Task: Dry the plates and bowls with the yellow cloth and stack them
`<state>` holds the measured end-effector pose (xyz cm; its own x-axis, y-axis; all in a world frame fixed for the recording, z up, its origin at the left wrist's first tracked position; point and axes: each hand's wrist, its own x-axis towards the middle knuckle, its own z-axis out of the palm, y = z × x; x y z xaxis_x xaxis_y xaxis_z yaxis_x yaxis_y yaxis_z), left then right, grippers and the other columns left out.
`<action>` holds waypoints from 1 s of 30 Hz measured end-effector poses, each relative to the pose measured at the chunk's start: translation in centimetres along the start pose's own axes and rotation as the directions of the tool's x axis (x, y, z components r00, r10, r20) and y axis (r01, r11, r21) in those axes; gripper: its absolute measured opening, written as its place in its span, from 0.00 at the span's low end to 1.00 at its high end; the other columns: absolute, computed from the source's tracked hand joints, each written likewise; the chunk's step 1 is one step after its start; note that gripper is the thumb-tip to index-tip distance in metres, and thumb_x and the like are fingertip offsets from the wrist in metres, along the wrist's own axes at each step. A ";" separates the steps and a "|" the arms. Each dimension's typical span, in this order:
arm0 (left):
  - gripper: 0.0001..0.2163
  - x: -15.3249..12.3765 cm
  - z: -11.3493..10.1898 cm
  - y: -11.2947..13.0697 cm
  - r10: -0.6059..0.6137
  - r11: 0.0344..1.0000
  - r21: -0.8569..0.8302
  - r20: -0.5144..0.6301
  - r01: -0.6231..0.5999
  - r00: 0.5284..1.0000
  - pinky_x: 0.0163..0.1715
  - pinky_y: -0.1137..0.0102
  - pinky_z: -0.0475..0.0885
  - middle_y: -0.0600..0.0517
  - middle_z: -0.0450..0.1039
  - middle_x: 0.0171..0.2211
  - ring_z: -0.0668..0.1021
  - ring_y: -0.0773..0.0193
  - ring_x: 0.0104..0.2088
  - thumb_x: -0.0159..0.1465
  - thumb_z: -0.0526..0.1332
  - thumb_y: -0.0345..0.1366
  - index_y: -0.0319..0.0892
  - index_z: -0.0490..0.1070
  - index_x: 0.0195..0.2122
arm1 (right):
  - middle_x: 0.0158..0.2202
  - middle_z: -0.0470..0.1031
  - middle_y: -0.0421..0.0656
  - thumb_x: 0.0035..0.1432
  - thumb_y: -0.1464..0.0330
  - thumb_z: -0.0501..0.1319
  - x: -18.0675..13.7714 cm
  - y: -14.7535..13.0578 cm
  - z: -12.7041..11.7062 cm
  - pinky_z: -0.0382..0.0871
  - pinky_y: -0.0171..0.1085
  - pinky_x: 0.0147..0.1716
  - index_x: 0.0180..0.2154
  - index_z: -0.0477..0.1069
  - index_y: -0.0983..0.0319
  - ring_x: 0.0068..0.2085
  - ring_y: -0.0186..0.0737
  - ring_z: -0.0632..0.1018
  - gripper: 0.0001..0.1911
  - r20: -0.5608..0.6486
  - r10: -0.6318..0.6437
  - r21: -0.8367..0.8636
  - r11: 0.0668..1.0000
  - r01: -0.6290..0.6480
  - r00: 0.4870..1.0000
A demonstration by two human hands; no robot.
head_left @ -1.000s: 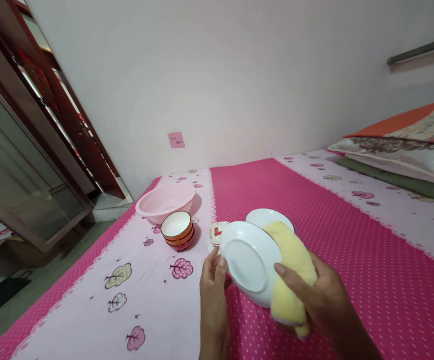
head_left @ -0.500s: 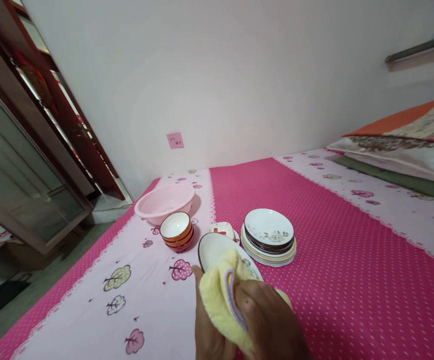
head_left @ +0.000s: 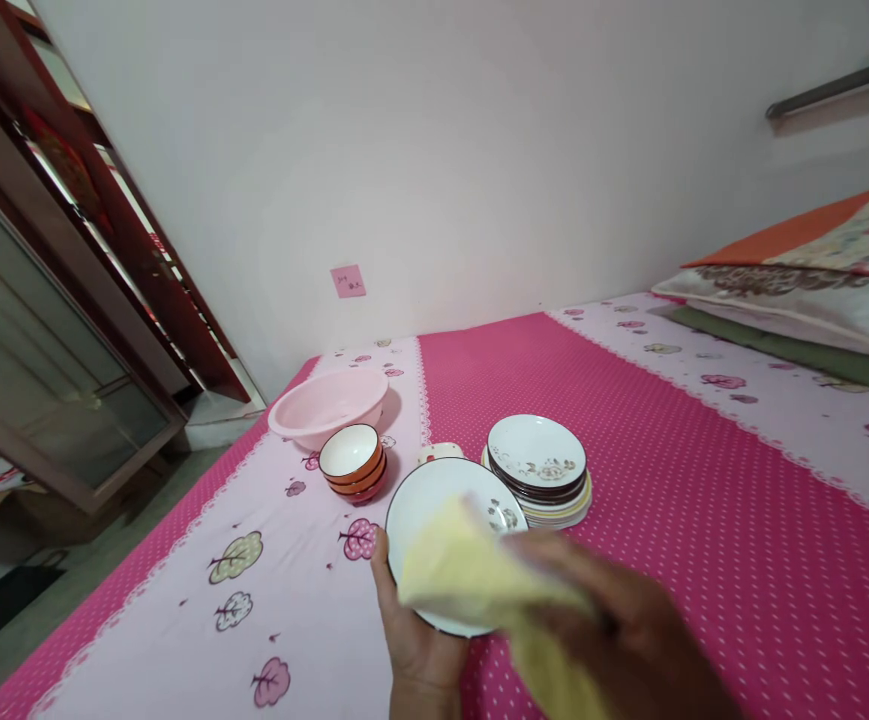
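My left hand [head_left: 420,632] grips a white plate [head_left: 434,500] with a dark rim and a grey-brown flower print, its thumb at the left edge and its palm beneath. My right hand [head_left: 606,610], smeared by motion, is closed on a yellow cloth [head_left: 456,565] that covers part of the plate's face. Whether the cloth touches the plate I cannot tell. Just behind stands a stack of plates [head_left: 537,452], dark-rimmed ones above lighter, yellow-edged ones. A small white dish with red marks [head_left: 440,452] is partly hidden behind the held plate.
Several nested orange and red bowls [head_left: 351,460] stand left of the plates, in front of a pink basin [head_left: 329,405]. All rest on a pink patterned bedspread [head_left: 689,520] against a white wall. Pillows [head_left: 801,285] are piled at the right; a glass-paned door [head_left: 51,330] is at the left.
The plate has turned to show more of its face. My right hand has moved right and away from my left hand with the cloth, baring more of the plate.
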<state>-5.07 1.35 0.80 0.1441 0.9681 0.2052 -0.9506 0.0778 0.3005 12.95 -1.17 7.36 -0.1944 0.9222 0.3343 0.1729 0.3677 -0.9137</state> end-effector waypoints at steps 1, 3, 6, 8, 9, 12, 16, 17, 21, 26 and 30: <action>0.25 0.3 0.2 -0.2 0.014 0.999 -0.030 0.006 -0.014 1.000 0.69 0.58 0.61 0.48 0.83 0.53 0.80 0.51 0.57 0.72 0.51 0.56 0.48 0.81 0.54 | 0.35 0.85 0.44 0.62 0.47 0.62 0.0 -0.7 -1.8 0.78 0.38 0.23 0.49 0.80 0.54 0.30 0.48 0.84 0.23 -0.147 0.151 0.078 0.987 -0.141 0.977; 0.24 0.6 0.5 -0.5 0.032 0.996 -0.079 0.026 -0.030 0.999 0.70 0.57 0.60 0.50 0.81 0.54 0.81 0.51 0.57 0.72 0.52 0.55 0.50 0.81 0.54 | 0.40 0.86 0.46 0.58 0.43 0.64 -0.2 -1.6 -4.5 0.79 0.39 0.23 0.53 0.78 0.52 0.34 0.52 0.85 0.29 -0.443 0.269 0.134 0.963 -0.234 0.855; 0.24 0.6 0.5 -0.7 0.009 0.996 -0.085 0.048 -0.005 0.999 0.70 0.55 0.59 0.48 0.80 0.55 0.81 0.49 0.56 0.72 0.52 0.55 0.50 0.81 0.54 | 0.45 0.85 0.46 0.62 0.45 0.63 -0.6 -1.8 -5.8 0.80 0.38 0.29 0.56 0.76 0.51 0.40 0.51 0.85 0.26 -0.693 0.143 -0.065 0.964 -0.259 0.707; 0.24 0.6 0.5 -0.9 -0.001 0.997 -0.076 0.050 0.005 0.999 0.70 0.55 0.58 0.47 0.80 0.55 0.81 0.49 0.57 0.72 0.52 0.56 0.49 0.80 0.55 | 0.46 0.84 0.45 0.66 0.52 0.62 -0.7 -1.3 -5.0 0.80 0.39 0.32 0.55 0.76 0.51 0.41 0.49 0.85 0.21 -0.699 -0.091 -0.313 0.931 -0.189 0.710; 0.24 0.6 0.6 -1.1 0.002 0.998 -0.070 0.050 0.002 0.999 0.70 0.55 0.58 0.46 0.80 0.55 0.81 0.49 0.57 0.72 0.52 0.56 0.49 0.80 0.56 | 0.48 0.84 0.45 0.67 0.56 0.61 -0.6 -1.0 -4.3 0.81 0.40 0.35 0.55 0.75 0.52 0.42 0.49 0.85 0.18 -0.633 -0.234 -0.428 0.900 -0.082 0.738; 0.26 0.8 0.8 -1.4 0.021 0.999 -0.046 0.036 -0.019 0.999 0.71 0.54 0.57 0.42 0.79 0.56 0.79 0.47 0.59 0.72 0.52 0.56 0.45 0.78 0.57 | 0.56 0.80 0.45 0.67 0.69 0.57 0.2 0.0 -2.0 0.78 0.49 0.53 0.58 0.72 0.55 0.55 0.50 0.81 0.20 -0.163 -0.599 -0.573 0.704 0.419 0.784; 0.29 0.7 0.4 -1.3 -0.059 0.997 -0.052 -0.044 0.057 0.997 0.69 0.54 0.60 0.37 0.78 0.57 0.79 0.46 0.59 0.71 0.54 0.57 0.37 0.78 0.57 | 0.61 0.77 0.48 0.56 0.74 0.64 1.0 1.0 0.2 0.70 0.58 0.63 0.54 0.76 0.58 0.62 0.56 0.76 0.23 0.371 -0.415 -0.526 0.643 0.556 0.831; 0.30 0.7 0.3 -1.2 -0.074 0.996 -0.061 -0.065 0.070 0.995 0.68 0.55 0.62 0.36 0.79 0.56 0.80 0.46 0.58 0.70 0.54 0.57 0.37 0.79 0.57 | 0.62 0.76 0.48 0.54 0.75 0.65 1.0 1.1 0.5 0.68 0.58 0.64 0.53 0.76 0.58 0.62 0.55 0.75 0.24 0.420 -0.336 -0.517 0.675 0.527 0.843; 0.27 0.3 0.1 -0.6 -0.089 0.993 -0.090 -0.138 0.077 0.986 0.64 0.57 0.67 0.37 0.82 0.53 0.82 0.48 0.55 0.70 0.57 0.54 0.36 0.81 0.54 | 0.65 0.73 0.48 0.57 0.72 0.68 0.8 1.4 1.4 0.59 0.58 0.70 0.58 0.74 0.58 0.67 0.54 0.71 0.27 0.538 -0.208 -0.430 0.765 0.478 0.817; 0.26 0.3 0.5 -0.6 -0.094 0.994 -0.081 -0.228 0.077 0.969 0.64 0.57 0.68 0.37 0.83 0.49 0.84 0.49 0.51 0.69 0.58 0.54 0.35 0.82 0.51 | 0.64 0.74 0.51 0.58 0.71 0.68 0.8 1.5 1.9 0.58 0.60 0.69 0.57 0.75 0.61 0.66 0.56 0.71 0.24 0.554 -0.196 -0.385 0.801 0.458 0.809; 0.28 0.8 0.2 -0.9 -0.047 0.998 -0.051 -0.061 0.044 0.997 0.67 0.56 0.64 0.39 0.82 0.53 0.82 0.48 0.55 0.70 0.55 0.57 0.38 0.81 0.53 | 0.55 0.79 0.49 0.62 0.74 0.62 0.8 1.2 -0.3 0.73 0.49 0.59 0.52 0.76 0.60 0.57 0.48 0.78 0.16 0.392 -0.284 -0.378 0.817 0.435 0.875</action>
<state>-4.03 2.01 0.83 0.1714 0.9761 0.1333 -0.9562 0.1323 0.2611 13.25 0.00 6.60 -0.5973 0.6557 0.4619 0.4221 0.7467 -0.5141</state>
